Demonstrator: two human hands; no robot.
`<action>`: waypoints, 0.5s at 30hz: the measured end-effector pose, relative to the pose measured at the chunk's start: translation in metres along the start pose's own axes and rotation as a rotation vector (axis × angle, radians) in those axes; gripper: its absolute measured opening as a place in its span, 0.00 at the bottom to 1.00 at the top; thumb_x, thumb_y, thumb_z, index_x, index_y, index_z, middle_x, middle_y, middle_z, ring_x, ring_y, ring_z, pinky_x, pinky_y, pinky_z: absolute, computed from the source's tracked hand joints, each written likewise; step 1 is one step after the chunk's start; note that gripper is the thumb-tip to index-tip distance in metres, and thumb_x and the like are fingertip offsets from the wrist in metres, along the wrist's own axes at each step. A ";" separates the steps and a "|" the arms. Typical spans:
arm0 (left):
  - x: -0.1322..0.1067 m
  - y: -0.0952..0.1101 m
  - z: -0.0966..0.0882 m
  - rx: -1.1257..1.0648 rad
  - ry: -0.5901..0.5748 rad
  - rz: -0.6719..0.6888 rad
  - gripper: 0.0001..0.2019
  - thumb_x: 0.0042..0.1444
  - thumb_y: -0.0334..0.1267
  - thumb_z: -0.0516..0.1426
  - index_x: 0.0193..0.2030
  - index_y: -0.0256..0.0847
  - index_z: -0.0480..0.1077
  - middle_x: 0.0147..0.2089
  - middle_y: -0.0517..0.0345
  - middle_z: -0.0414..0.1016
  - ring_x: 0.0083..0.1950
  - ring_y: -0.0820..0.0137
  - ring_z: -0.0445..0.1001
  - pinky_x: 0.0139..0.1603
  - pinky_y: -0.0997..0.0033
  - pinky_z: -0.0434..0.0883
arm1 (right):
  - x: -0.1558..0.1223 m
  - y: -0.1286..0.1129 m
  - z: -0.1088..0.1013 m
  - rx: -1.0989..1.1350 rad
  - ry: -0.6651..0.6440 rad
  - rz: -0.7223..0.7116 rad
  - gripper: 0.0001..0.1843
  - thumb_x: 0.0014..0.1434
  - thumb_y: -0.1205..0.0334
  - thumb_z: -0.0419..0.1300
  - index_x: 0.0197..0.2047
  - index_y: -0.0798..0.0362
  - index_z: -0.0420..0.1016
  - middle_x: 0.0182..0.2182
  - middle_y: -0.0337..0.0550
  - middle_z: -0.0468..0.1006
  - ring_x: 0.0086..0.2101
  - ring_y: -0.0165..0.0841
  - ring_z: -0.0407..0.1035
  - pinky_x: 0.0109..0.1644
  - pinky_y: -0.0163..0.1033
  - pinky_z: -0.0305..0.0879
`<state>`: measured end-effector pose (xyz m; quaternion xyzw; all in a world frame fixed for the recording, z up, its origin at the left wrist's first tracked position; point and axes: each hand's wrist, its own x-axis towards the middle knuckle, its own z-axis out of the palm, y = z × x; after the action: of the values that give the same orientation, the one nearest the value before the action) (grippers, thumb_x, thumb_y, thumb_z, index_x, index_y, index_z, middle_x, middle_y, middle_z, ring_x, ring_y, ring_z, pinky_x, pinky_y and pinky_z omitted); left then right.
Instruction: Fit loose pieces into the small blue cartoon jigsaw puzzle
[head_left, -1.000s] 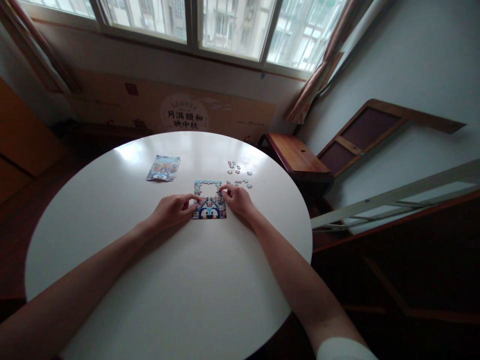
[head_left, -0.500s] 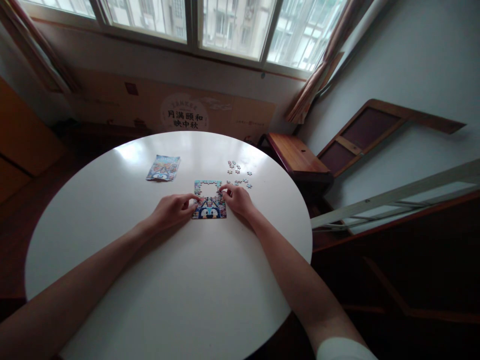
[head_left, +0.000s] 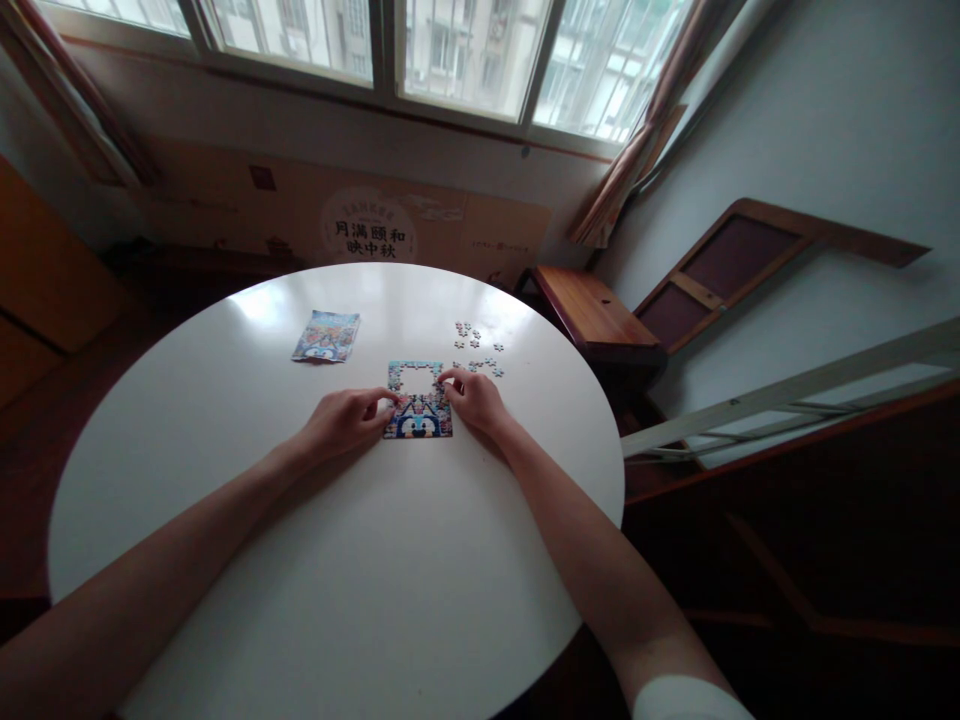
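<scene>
A partly assembled jigsaw puzzle [head_left: 418,425] lies flat on the white round table [head_left: 337,560], with a blue cartoon face in its lower half. White tabletop shows through a gap in its upper middle. My left hand [head_left: 346,415] rests at the puzzle's left side, its bent fingers closed on that edge. At the upper right edge, beside the gap, my right hand [head_left: 474,397] has thumb and index finger pinched together on the puzzle. Whether a loose piece sits under those right fingertips is hidden. Several loose puzzle pieces [head_left: 475,343] are scattered just beyond my right hand.
A printed picture packet [head_left: 326,336] lies on the table, beyond my left hand. Past the table's far right edge stands a wooden stool or bench [head_left: 600,310]. A cardboard panel [head_left: 262,215] with printed characters leans below the window.
</scene>
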<state>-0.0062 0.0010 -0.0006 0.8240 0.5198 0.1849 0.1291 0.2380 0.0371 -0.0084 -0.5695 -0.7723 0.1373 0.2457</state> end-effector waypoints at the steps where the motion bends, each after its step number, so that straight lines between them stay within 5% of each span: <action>1: 0.000 0.000 0.000 0.000 0.001 0.002 0.18 0.60 0.50 0.51 0.50 0.49 0.76 0.24 0.64 0.70 0.25 0.74 0.67 0.28 0.76 0.55 | 0.000 0.000 0.000 0.000 -0.001 0.000 0.14 0.58 0.64 0.56 0.45 0.47 0.79 0.29 0.38 0.79 0.29 0.31 0.70 0.38 0.35 0.62; 15: 0.000 -0.001 0.001 0.008 -0.008 -0.008 0.18 0.60 0.50 0.51 0.50 0.49 0.76 0.25 0.63 0.70 0.25 0.73 0.67 0.28 0.76 0.55 | 0.001 0.000 0.000 -0.012 -0.009 0.003 0.14 0.59 0.64 0.56 0.45 0.48 0.79 0.31 0.38 0.80 0.30 0.31 0.71 0.40 0.35 0.63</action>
<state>-0.0064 0.0018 -0.0020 0.8231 0.5233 0.1790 0.1289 0.2376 0.0375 -0.0081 -0.5715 -0.7732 0.1357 0.2389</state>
